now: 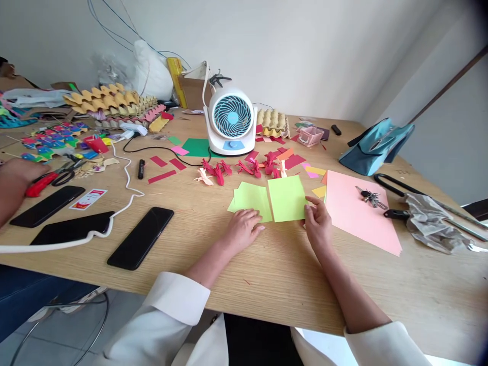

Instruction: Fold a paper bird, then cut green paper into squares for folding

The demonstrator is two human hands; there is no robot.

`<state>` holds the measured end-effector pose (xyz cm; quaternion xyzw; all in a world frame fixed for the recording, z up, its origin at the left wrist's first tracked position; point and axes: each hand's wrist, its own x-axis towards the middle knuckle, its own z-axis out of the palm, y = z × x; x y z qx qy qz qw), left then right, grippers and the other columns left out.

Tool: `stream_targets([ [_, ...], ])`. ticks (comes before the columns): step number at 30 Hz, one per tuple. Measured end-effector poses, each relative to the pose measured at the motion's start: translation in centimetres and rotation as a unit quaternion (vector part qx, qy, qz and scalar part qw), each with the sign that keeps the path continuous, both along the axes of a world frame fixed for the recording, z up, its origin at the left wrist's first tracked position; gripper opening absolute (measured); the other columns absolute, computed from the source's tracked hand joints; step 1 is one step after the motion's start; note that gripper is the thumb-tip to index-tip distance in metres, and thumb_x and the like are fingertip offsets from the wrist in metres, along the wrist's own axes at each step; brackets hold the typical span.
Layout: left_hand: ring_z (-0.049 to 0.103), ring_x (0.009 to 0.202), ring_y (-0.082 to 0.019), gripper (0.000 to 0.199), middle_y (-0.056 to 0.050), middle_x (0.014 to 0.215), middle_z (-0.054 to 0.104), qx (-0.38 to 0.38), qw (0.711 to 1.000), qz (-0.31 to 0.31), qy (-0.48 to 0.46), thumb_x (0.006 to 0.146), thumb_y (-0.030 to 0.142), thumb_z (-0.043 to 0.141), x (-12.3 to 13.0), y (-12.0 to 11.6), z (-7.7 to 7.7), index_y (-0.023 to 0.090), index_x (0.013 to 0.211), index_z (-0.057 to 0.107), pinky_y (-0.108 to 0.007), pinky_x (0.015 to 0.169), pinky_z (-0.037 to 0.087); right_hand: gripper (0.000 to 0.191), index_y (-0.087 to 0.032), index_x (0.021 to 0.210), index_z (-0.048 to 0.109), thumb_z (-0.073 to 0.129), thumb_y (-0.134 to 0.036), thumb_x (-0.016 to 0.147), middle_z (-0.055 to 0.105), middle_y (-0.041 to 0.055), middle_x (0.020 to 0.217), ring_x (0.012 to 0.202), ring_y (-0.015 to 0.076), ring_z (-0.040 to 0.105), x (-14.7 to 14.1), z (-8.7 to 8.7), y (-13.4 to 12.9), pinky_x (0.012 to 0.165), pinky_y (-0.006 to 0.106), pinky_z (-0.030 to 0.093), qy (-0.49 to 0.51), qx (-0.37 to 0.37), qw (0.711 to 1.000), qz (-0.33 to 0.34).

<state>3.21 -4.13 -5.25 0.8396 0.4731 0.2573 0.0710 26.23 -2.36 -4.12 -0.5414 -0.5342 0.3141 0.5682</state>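
Two light green pieces of paper lie side by side in front of me. My left hand [244, 229] rests flat, fingers stretched, on the lower edge of the left green sheets [249, 197], which overlap in a loose pile. At the right edge of the other green sheet [286, 198], my right hand [318, 222] pinches the paper between thumb and fingers. Just beyond the sheets sit several small folded paper figures in red [219, 174] and pale peach [204, 176]. A large pink sheet [354, 213] lies to the right of my right hand.
A white fan [232, 122] stands behind the figures. Phones [141, 238] and a white cable [125, 203] lie at left, near another person's hand [23, 175] and scissors [63, 175]. Keys [371, 197] rest on the pink sheet; a blue bag [375, 147] stands beyond.
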Motion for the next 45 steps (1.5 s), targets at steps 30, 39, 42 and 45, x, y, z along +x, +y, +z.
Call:
stream_targets([
  [30,0.067,0.093,-0.024,0.051,-0.008,0.099,0.074,-0.326,0.693,0.073,-0.639,0.059,0.039,0.087,-1.0,1.9,1.9,0.015,0.1,0.066,-0.035,0.082,0.052,0.047,-0.022,0.135,0.041,0.054,-0.028,0.09,0.037,-0.0072,0.065,0.056,0.0117,0.038,-2.7,0.3,-2.4,0.053,0.023,0.035,-0.134,0.014,0.962,0.237],
  [39,0.059,0.118,-0.025,0.029,-0.006,0.115,0.069,-0.323,0.7,0.012,-0.637,0.062,0.037,0.081,-1.4,1.8,2.6,0.02,0.077,0.063,-0.036,0.091,0.05,0.004,-0.022,0.087,0.062,0.063,-0.024,0.084,0.06,0.0044,0.094,0.08,0.0166,0.059,-2.6,-0.8,-1.3,0.069,0.03,0.051,-0.034,0.09,0.975,0.201],
  [42,0.059,0.119,-0.028,0.037,-0.006,0.127,0.064,-0.362,0.694,0.028,-0.622,0.073,0.043,0.071,-1.6,1.8,2.9,0.023,0.103,0.066,-0.042,0.093,0.051,0.01,-0.024,0.088,0.062,0.061,-0.016,0.083,0.062,0.0074,0.105,0.1,0.022,0.06,-2.3,-0.4,-1.6,0.086,0.038,0.05,-0.055,0.154,0.97,0.182],
  [45,0.062,0.115,-0.031,0.05,-0.01,0.125,0.067,-0.406,0.663,0.015,-0.629,0.077,0.046,0.064,-1.7,1.9,3.0,0.021,0.121,0.063,-0.046,0.093,0.052,0.017,-0.025,0.087,0.062,0.058,-0.01,0.081,0.063,0.0079,0.11,0.103,0.0234,0.059,-2.2,0.1,-1.9,0.089,0.042,0.049,-0.111,0.177,0.964,0.166],
])
